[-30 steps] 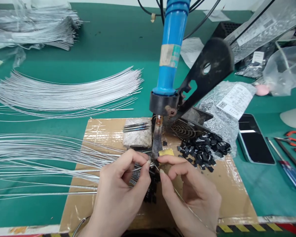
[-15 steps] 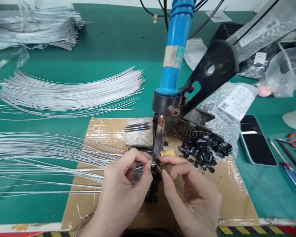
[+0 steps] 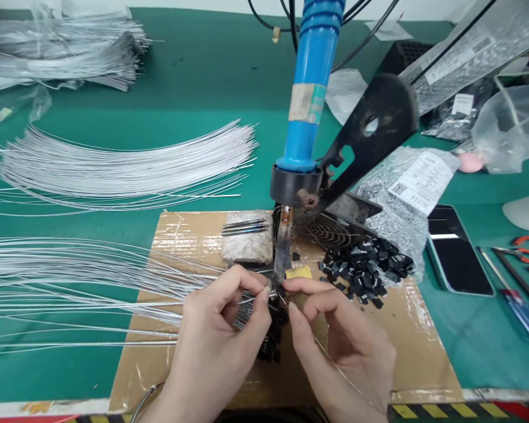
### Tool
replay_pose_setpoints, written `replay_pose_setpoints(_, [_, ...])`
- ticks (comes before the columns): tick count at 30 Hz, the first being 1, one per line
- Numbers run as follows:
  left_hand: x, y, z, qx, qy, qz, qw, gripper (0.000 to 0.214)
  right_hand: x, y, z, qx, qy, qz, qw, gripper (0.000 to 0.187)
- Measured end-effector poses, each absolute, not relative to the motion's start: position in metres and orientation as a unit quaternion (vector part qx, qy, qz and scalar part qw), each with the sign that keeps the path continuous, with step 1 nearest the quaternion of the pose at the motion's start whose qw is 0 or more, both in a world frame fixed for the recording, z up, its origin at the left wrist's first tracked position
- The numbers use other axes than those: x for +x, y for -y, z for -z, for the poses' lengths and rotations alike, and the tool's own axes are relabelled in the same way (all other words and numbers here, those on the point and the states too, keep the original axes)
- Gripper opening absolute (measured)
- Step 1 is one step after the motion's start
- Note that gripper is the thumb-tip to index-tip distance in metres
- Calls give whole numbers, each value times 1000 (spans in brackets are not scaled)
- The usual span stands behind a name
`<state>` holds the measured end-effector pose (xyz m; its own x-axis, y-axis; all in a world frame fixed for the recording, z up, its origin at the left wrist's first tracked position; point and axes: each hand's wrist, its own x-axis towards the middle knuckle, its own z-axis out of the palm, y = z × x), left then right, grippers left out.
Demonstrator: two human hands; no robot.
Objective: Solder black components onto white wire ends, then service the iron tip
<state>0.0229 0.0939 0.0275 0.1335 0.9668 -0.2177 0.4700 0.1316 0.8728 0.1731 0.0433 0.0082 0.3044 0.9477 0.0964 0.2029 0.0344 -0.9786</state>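
Thumb and forefinger of my left hand (image 3: 224, 341) are pinched on the end of a thin white wire (image 3: 247, 301), just below the soldering iron's tip. My right hand (image 3: 344, 346) is at the other side of the tip, its fingers closed around a thin strand of solder wire (image 3: 335, 361) that runs back across the palm. The blue-handled soldering iron (image 3: 312, 88) points down in a black metal holder (image 3: 374, 123). Exactly what meets at the tip is too small and covered by fingers. Small black pieces (image 3: 270, 343) lie in a row between my hands.
A cardboard sheet (image 3: 134, 376) lies under the work. White wires (image 3: 92, 264) fan in from the left, with another bundle (image 3: 127, 167) behind. A grey block (image 3: 247, 244) bears dark rods. Right are a black parts pile (image 3: 365, 267), a phone (image 3: 458, 252) and a screwdriver (image 3: 522, 314).
Both hands hold nearly the same pose at the iron's tip. The whole view has shifted very slightly; nothing was taken or let go.
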Motion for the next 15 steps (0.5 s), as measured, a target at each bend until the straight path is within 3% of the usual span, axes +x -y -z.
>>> replay_pose_setpoints(15, [22, -91, -28, 594, -597, -282, 459, 15, 172, -43, -9, -597, 476, -352, 541, 20])
